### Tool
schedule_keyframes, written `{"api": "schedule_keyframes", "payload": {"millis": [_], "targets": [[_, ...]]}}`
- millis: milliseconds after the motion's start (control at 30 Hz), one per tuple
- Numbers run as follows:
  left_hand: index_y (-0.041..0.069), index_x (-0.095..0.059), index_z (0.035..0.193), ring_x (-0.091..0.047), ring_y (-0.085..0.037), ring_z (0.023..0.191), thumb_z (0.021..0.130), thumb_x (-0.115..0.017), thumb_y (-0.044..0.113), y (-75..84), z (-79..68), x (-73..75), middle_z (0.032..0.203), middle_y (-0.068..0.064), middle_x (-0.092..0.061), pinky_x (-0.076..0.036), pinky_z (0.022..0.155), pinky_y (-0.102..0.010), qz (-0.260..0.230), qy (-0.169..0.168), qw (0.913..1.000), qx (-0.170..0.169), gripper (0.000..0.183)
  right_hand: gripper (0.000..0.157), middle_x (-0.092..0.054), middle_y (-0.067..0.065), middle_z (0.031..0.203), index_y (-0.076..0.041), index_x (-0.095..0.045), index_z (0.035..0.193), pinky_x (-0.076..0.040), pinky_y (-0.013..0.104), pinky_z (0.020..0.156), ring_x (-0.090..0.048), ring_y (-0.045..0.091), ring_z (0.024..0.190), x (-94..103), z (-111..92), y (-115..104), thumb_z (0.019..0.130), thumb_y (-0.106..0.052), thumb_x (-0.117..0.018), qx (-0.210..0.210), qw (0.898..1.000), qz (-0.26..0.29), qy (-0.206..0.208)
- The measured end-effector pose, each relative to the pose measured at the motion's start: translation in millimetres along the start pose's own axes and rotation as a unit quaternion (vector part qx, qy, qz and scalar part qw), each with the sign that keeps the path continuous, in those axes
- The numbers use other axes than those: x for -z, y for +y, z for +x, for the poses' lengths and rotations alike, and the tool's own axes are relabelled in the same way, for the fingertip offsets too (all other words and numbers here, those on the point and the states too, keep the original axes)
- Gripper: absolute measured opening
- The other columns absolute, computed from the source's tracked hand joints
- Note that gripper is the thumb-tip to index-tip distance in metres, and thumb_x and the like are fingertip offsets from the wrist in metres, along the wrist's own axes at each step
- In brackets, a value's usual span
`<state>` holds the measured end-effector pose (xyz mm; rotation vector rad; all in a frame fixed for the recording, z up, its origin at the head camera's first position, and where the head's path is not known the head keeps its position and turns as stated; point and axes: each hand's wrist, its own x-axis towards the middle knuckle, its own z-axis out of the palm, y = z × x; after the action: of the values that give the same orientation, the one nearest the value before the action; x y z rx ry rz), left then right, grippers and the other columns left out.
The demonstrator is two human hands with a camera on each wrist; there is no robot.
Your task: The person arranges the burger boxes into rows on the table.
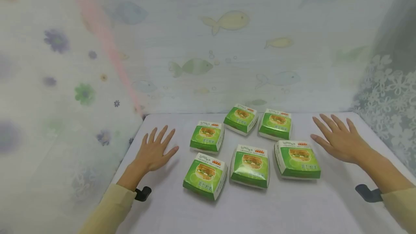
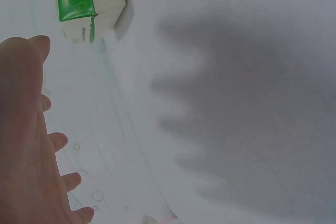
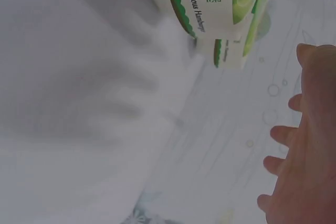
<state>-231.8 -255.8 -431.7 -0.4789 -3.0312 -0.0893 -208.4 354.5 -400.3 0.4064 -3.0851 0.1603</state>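
Note:
Several green and white hamburger boxes lie closed on the white table, each printed with a burger. My left hand point(image 1: 154, 154) hovers over the table left of the boxes, palm down with fingers spread, holding nothing. Nearest to it are a back-left box point(image 1: 207, 136) and a front-left box point(image 1: 205, 176). On the other side my right hand point(image 1: 341, 140) is held up the same way, fingers apart, close to the right-hand box point(image 1: 297, 159). Between them sit a front middle box point(image 1: 250, 166), a rear box point(image 1: 241, 119) and another rear box point(image 1: 275, 124).
A pale curtain with fish prints point(image 1: 195, 67) rises behind the table point(image 1: 260, 212). Flower-patterned cloth point(image 1: 57, 40) hangs on the left, and a lace-like floral print point(image 1: 396, 89) on the right. Black camera mounts point(image 1: 143, 193) stick out at both wrists.

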Motion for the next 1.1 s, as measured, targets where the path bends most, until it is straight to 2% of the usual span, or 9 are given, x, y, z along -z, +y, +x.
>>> {"api": "schedule_keyframes", "payload": {"millis": [333,567,833,1100], "targets": [[0.019,-0.022,0.165,-0.014,-0.05,0.152,0.105,-0.038,0.061,1.6,6.6,5.0,0.17,-0.014,-0.017,-0.014,0.117,-0.072,-0.015,0.002,0.9999,0.003,0.075,0.077,-0.015,0.032,0.164,-0.003,-0.012,0.163,0.006,0.075,0.114,-0.01,0.058,0.147,4.0,3.6,-15.1,0.109,-0.051,-0.039,0.007,1.0,0.021,-0.003],[0.016,-0.026,0.164,-0.023,-0.052,0.149,0.104,-0.052,0.053,8.1,7.9,9.7,0.167,-0.018,-0.024,-0.022,0.114,-0.073,-0.035,0.003,0.9994,-0.007,0.075,0.076,-0.021,0.032,0.162,-0.001,-0.019,0.162,-0.008,0.074,0.115,-0.019,0.057,0.146,5.6,8.2,-30.3,0.108,-0.048,-0.044,0.028,0.999,0.019,0.018],[0.015,-0.026,0.164,-0.027,-0.052,0.147,0.103,-0.055,0.05,11.5,10.6,6.7,0.166,-0.019,-0.026,-0.026,0.111,-0.075,-0.065,0.005,0.9978,-0.012,0.076,0.079,-0.023,0.031,0.162,0.0,-0.021,0.161,-0.016,0.073,0.115,-0.022,0.053,0.146,7.1,12.1,-48.8,0.105,-0.044,-0.055,0.052,0.998,0.023,0.02],[0.017,-0.024,0.164,-0.03,-0.047,0.147,0.103,-0.055,0.051,12.6,13.2,-0.6,0.167,-0.017,-0.026,-0.029,0.109,-0.075,-0.098,-0.001,0.9952,-0.008,0.077,0.078,-0.023,0.029,0.163,0.0,-0.023,0.161,-0.017,0.07,0.116,-0.022,0.051,0.147,10.6,16.7,-63.8,0.106,-0.045,-0.054,0.07,0.996,0.049,0.018]]}}
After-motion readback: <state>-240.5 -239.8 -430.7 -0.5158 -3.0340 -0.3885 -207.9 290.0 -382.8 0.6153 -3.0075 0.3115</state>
